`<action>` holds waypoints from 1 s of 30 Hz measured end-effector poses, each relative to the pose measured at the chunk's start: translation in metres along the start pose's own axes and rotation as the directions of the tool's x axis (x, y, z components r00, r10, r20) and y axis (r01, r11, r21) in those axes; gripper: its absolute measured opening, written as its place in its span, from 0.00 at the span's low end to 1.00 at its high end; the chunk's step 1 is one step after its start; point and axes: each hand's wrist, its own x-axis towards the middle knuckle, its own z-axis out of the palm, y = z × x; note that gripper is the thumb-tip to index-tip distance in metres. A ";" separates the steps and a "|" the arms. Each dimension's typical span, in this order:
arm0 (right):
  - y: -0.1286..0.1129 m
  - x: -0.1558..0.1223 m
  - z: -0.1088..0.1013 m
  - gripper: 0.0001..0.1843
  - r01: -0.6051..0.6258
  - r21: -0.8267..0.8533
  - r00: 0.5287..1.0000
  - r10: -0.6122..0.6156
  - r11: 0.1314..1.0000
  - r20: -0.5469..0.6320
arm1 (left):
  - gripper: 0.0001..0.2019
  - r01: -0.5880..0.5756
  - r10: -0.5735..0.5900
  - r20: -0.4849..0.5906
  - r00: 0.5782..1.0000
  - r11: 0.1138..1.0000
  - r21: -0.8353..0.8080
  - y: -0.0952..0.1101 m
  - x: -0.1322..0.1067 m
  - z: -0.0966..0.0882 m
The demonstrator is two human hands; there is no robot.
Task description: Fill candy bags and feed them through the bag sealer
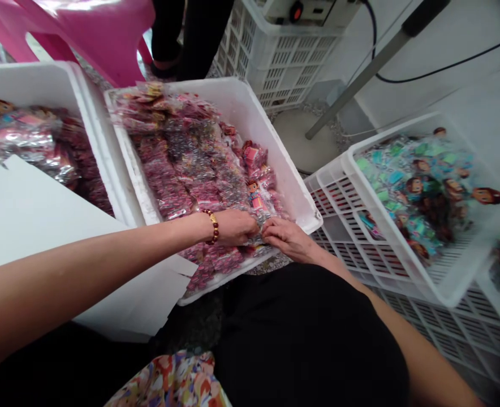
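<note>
A white foam box in front of me is packed with small pink toy packets in clear wrappers. My left hand, with a brown bead bracelet on the wrist, reaches into the near end of the box, fingers curled down on the packets. My right hand lies right beside it, fingers bent and pressing on the same pile. One doll-figure packet stands just above both hands. What the fingertips grip is hidden among the wrappers.
A second white box of pink packets sits at left, partly under a white sheet. At right, a white slotted crate holds green doll packets. A pink plastic stool, another crate and a metal pole stand beyond.
</note>
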 end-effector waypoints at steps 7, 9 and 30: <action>-0.002 0.004 0.005 0.08 0.013 -0.196 0.997 0.003 0.980 0.083 | 0.08 -0.101 0.096 -0.065 0.993 0.991 -0.083 -0.011 0.002 0.003; 0.000 0.005 0.008 0.05 -0.011 -0.288 0.997 0.034 0.958 0.073 | 0.09 -0.096 0.089 -0.073 0.993 0.990 -0.099 -0.011 0.001 0.004; -0.012 0.006 0.001 0.08 -0.070 -0.237 0.994 0.088 0.969 0.064 | 0.08 -0.106 0.082 -0.105 0.991 0.962 -0.252 -0.023 0.006 0.011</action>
